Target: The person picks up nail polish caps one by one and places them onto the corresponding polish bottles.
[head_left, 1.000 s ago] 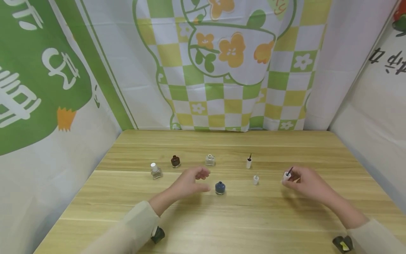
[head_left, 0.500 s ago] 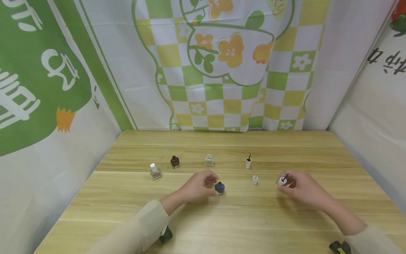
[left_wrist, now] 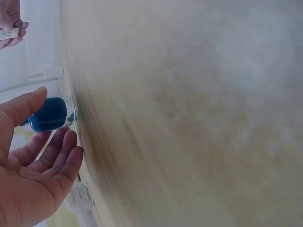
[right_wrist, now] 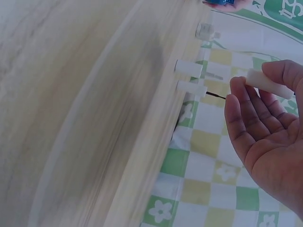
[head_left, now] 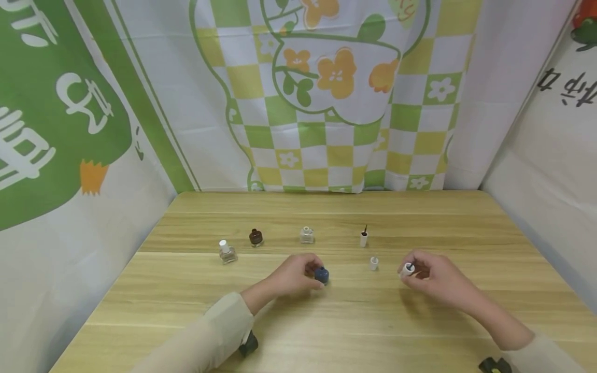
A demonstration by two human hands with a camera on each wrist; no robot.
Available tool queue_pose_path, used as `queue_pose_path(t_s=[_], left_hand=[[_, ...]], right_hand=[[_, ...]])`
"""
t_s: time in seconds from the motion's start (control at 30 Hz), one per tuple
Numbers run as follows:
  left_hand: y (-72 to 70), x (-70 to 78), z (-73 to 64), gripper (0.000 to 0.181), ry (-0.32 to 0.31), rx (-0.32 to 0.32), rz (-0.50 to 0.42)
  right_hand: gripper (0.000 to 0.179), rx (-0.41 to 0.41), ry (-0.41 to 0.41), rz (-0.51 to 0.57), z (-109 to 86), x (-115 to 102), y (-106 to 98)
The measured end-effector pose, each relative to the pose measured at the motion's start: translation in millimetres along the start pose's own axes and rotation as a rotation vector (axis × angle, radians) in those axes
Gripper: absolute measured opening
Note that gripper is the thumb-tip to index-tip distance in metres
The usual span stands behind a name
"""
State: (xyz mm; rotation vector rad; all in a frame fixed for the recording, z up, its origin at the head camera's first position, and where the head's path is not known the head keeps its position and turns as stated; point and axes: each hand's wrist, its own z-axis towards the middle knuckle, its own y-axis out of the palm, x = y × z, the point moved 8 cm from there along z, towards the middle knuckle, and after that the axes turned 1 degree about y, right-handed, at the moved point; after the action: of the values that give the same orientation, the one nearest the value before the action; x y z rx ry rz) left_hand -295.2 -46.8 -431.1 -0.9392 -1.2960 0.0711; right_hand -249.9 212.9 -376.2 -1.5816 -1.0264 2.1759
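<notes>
My left hand (head_left: pixel 295 274) has its thumb and fingers around a small blue nail polish bottle (head_left: pixel 322 275), uncapped and standing on the table. In the left wrist view the thumb lies along one side of the blue bottle (left_wrist: pixel 49 114), fingers along the other. Off to the right, my right hand (head_left: pixel 437 275) pinches a white nail polish cap (head_left: pixel 407 269) above the table, its dark brush tilted up. The right wrist view shows that cap (right_wrist: pixel 267 84) between thumb and fingertips. Two more white brush caps, one with a dark brush (head_left: pixel 364 238) and a shorter-looking one (head_left: pixel 374 263), stand between the hands.
At the back left are a capped clear bottle (head_left: pixel 227 253), a dark brown open bottle (head_left: pixel 256 238) and a clear open bottle (head_left: pixel 306 235). The wooden table (head_left: pixel 354 326) meets a patterned curtain (head_left: pixel 317 140) at its far edge.
My left hand has moved right to the blue bottle and closed its fingers about it. The right hand has come left and slightly down with the cap, towards the standing caps.
</notes>
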Motion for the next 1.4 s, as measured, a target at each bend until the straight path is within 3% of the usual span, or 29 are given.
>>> queue_pose_path(t_s=[0.53, 0.77, 0.97, 1.4], left_hand=[[1.1, -4.3, 6.9, 0.019, 0.001, 0.007, 0.062], [-0.2, -4.6, 4.4, 0.019, -0.004, 0.004, 0.082], [-7.4, -1.0, 1.0, 0.019, -0.016, 0.017, 0.057], [-15.0, 12.1, -5.6, 0.018, 0.035, 0.059, 0.005]], right_hand=[[0.011, -0.035, -0.035, 0.059, 1.1, -11.5, 9.7], [0.011, -0.049, -0.046, 0.031, 0.3, -13.3, 11.2], [0.011, -0.052, -0.054, 0.031, -0.4, -15.6, 10.9], [0.013, -0.048, -0.050, 0.009, 1.3, -21.3, 11.1]])
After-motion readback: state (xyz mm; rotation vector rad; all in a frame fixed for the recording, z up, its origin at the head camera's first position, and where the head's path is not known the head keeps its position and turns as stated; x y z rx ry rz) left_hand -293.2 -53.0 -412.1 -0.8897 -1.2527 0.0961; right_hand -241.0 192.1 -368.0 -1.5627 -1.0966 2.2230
